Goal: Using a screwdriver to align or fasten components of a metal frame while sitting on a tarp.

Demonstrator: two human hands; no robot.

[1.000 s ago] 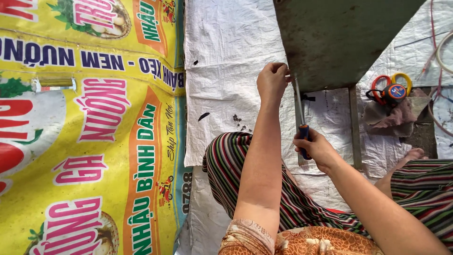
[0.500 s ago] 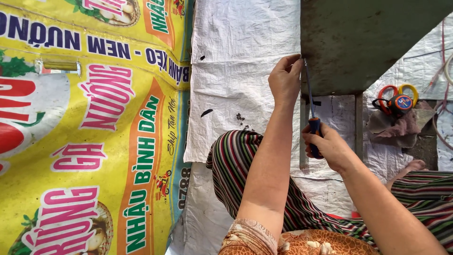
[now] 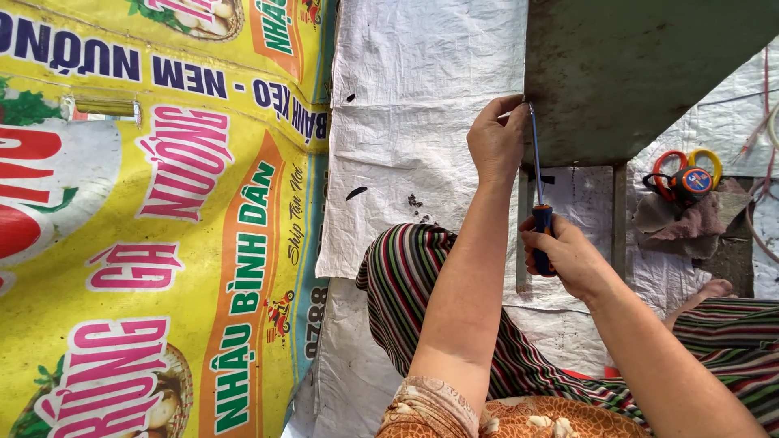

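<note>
The right hand was closed in a fist around the blue and red handle of a screwdriver, whose thin shaft ran up toward twelve o'clock until its tip met the lower edge of a grey-green metal panel. The left hand, at about eleven o'clock from the right one, had its fingers curled and pressed together at that same spot, pinching something at the panel's corner right beside the screwdriver tip; what it pinched was too small to tell. Both forearms reached up from the bottom of the view, over knees in striped trousers.

The panel filled the area at one o'clock, with a narrow metal bar hanging down from it. Under everything lay a white woven sheet on the floor, with a few dark specks at nine o'clock from the right hand. At three o'clock from the hands, well apart, a small tool with red and yellow ring handles rested on a brownish rag. A large yellow printed banner covered the left half of the view.
</note>
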